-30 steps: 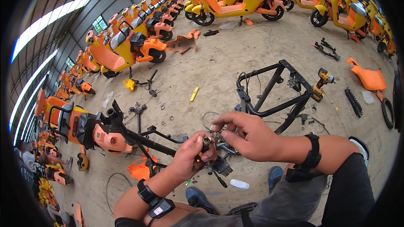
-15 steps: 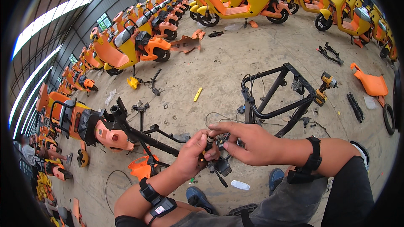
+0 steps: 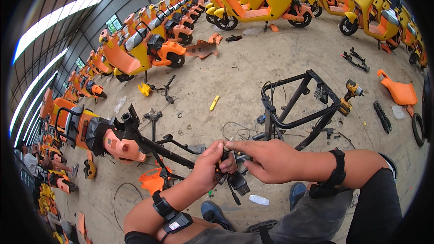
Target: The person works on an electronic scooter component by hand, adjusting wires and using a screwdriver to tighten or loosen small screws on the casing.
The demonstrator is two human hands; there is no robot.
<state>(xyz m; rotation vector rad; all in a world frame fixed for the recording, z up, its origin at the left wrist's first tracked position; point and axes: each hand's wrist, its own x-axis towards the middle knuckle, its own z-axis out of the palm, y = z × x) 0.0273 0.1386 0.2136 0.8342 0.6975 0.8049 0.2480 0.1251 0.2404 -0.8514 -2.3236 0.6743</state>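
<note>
My left hand point(image 3: 207, 168) is closed around a short black cylindrical piece point(image 3: 225, 154), which stands upright between thumb and fingers. Below that fist hang black cables and a black boxy part point(image 3: 238, 183); how they join the piece is hidden. My right hand point(image 3: 273, 161) has its index finger stretched to the top of the piece, beside the left thumb tip. Its thumb is held apart from that finger, and the other fingers are mostly hidden. Just beyond my hands stands a bare black scooter frame point(image 3: 298, 95). To the left, a black frame tube point(image 3: 165, 152) slants toward my left wrist.
A yellow-black cordless drill point(image 3: 350, 96) is right of the frame. On the floor lie a yellow utility knife point(image 3: 214, 103), a black shock absorber point(image 3: 382, 116), an orange body panel point(image 3: 398, 88) and a white oblong piece point(image 3: 259, 199). Rows of yellow-orange scooters point(image 3: 257, 4) stand behind; a person sits far left.
My right index finger has straightened and its tip has shifted slightly down at the top of the black piece. The left hand keeps its grip; the view has shifted slightly.
</note>
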